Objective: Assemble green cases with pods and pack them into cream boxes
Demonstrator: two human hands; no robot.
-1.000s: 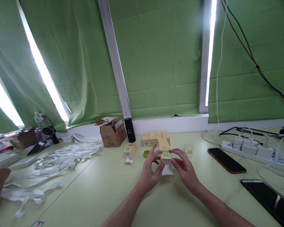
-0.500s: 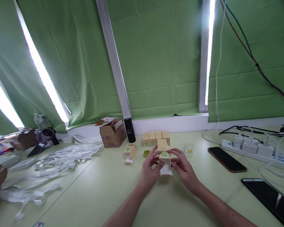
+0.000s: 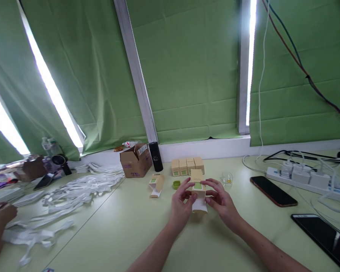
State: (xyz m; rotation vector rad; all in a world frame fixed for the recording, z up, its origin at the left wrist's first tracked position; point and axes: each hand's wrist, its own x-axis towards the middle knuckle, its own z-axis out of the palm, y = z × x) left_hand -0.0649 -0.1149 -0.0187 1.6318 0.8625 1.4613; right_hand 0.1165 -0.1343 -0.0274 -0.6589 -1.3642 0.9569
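Far left: a co-worker's hand (image 3: 2, 213) is showing near some white straps (image 3: 82, 189).
Left of centre: an open carton (image 3: 156, 183) is lying on the counter (image 3: 141, 223); a green piece (image 3: 176, 184) is sitting near it.
Centre: we are holding a cream carton (image 3: 198, 187) before the box row (image 3: 187, 166), left hand (image 3: 181, 204) and right hand (image 3: 223, 206) each pinching one side between thumb and fingers; its white lower flap (image 3: 199, 206) is pointing toward us. We are, in our judgement, squaring its sides; the next move is probably calling for a light, even hold.
Right: a clear container (image 3: 227, 178) is sitting nearby.
Differences, against a second ago: the co-worker's hand is reaching further into view; our carton's upper flap (image 3: 197, 175) is covering less of the row.
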